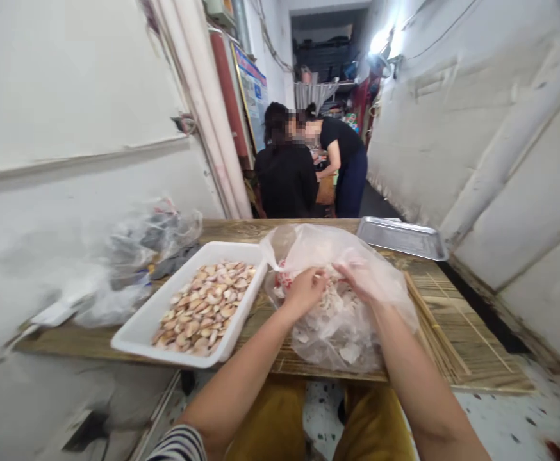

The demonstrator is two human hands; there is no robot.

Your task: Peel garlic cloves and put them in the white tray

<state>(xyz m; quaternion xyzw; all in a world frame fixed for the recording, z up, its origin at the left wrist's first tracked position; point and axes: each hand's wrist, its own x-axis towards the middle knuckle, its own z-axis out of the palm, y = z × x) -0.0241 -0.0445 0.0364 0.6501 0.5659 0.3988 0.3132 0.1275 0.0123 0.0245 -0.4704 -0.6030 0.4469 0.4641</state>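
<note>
A clear plastic bag (342, 349) stands open on the table in front of me, with whitish, flaky pieces inside and red print on its left part. At the bag's mouth my left hand (307, 288) is closed, thumb and fingers pinched together; what they hold is too small to name. Close beside it, my right hand (359, 282) reaches into the bag, its bent fingers partly veiled by the film. These fingers look closed too, on something I cannot make out. Left of the bag sits a white plastic tray (136, 342) of many small cream-and-brown pieces (207, 304).
Thin wooden sticks (436, 333) lie right of the bag. A metal tray (402, 238) is at the table's (280, 362) back right corner. Crumpled plastic bags (140, 246) fill the left end by the wall. Two people (287, 179) in black tops are beyond the table.
</note>
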